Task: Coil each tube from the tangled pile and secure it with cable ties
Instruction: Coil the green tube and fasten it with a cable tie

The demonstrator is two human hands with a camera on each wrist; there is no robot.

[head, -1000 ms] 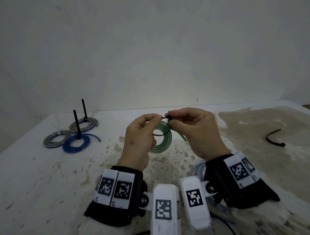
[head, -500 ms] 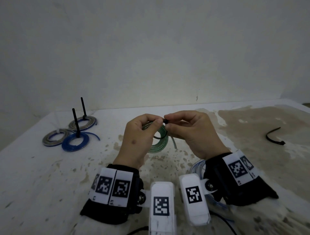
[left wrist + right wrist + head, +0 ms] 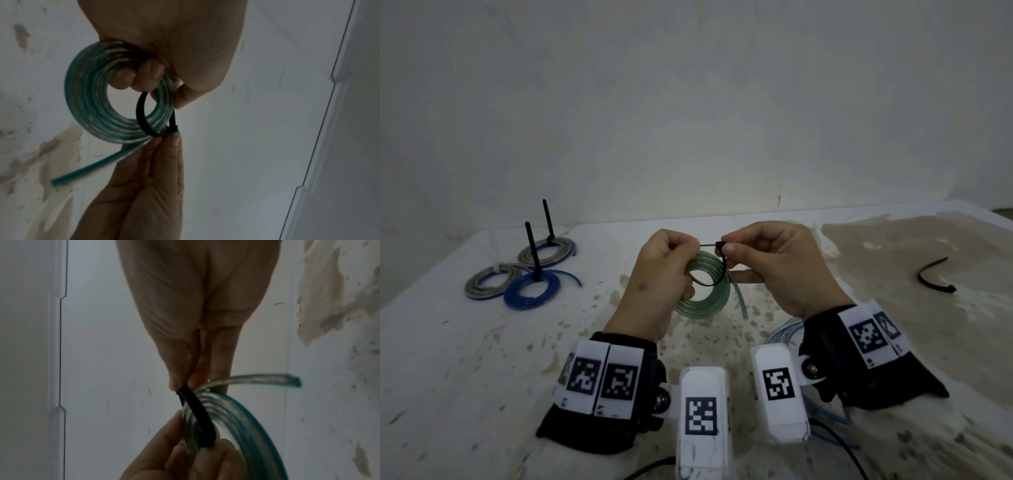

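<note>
Both hands are raised above the stained white desk (image 3: 465, 359), working on a green coiled tube (image 3: 705, 291) held between them. The left hand (image 3: 657, 284) grips the coil, its fingers (image 3: 144, 73) curled through the centre hole while thumb and forefinger pinch the tail of a black cable tie (image 3: 141, 113) that loops loosely around the coil's windings. The right hand (image 3: 777, 263) pinches the head of the tie between thumb and forefinger, its fingers (image 3: 180, 369) pressed tightly together on it, just beside the coil's edge. One loose end of the green tube hangs free below the coil, toward the desk. At the far left of the desk lie three finished coils: a blue coil (image 3: 532, 291) and a grey coil (image 3: 548, 251) each with a black tie tail standing upright, and a grey-blue coil (image 3: 489, 281) touching the blue one. A spare black cable tie (image 3: 931, 277) lies curved on the brown-stained area to the right, well apart from the hands. A clear tube (image 3: 780, 334) shows partly near the right wrist.
</note>
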